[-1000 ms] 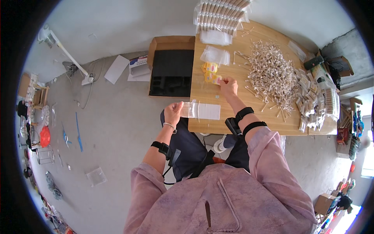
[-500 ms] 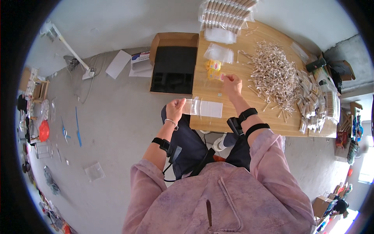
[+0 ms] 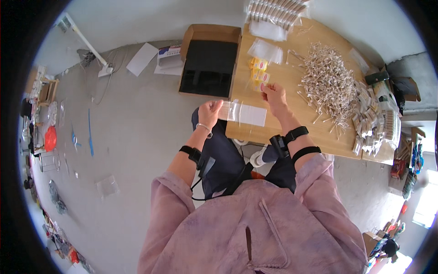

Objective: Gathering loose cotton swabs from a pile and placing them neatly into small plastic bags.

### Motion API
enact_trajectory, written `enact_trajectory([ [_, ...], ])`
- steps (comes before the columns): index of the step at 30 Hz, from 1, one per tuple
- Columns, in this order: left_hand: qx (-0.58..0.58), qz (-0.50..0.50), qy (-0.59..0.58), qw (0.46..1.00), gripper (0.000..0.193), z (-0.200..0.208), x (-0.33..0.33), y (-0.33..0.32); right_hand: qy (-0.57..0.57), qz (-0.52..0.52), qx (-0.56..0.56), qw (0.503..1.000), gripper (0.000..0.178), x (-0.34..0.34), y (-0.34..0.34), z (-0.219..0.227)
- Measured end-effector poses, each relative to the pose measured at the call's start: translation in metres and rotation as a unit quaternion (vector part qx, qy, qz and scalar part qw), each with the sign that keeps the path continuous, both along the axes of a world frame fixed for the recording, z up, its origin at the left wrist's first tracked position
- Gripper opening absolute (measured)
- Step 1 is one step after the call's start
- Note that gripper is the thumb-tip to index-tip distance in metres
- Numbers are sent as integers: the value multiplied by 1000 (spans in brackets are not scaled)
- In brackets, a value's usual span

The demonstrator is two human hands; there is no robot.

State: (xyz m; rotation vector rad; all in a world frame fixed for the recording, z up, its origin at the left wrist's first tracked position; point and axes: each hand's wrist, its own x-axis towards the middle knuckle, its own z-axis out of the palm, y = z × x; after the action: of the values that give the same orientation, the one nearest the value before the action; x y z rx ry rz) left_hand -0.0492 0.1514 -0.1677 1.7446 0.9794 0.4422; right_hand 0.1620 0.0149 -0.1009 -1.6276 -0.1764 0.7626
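Left hand (image 3: 210, 114), grasping a swab packet (image 3: 232, 111), has risen in the frame.
Open carton (image 3: 214, 31), upper centre; grip hides the packet's left end, mid-frame; right hand (image 3: 275, 96) pinches a blurred yellow label (image 3: 259, 85); bag stack (image 3: 276, 10), cut off at top; swab heap (image 3: 329, 80), right.

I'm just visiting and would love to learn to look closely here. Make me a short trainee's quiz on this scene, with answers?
1. What does the left hand hold?
2. True or false: the pile of loose swabs lies to the left of the right hand.
3. What colour are the small slips near the right hand's fingertips?
A) green
B) yellow
C) black

Key:
1. A clear packet with thin sticks in it.
2. False; the pile lies to its right.
3. B
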Motion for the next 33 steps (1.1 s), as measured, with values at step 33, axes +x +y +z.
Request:
enact_trajectory([
  [33,-152,43,-76,985,31,14,7,-9,-32,70,-165,983,18,-105,25,7],
])
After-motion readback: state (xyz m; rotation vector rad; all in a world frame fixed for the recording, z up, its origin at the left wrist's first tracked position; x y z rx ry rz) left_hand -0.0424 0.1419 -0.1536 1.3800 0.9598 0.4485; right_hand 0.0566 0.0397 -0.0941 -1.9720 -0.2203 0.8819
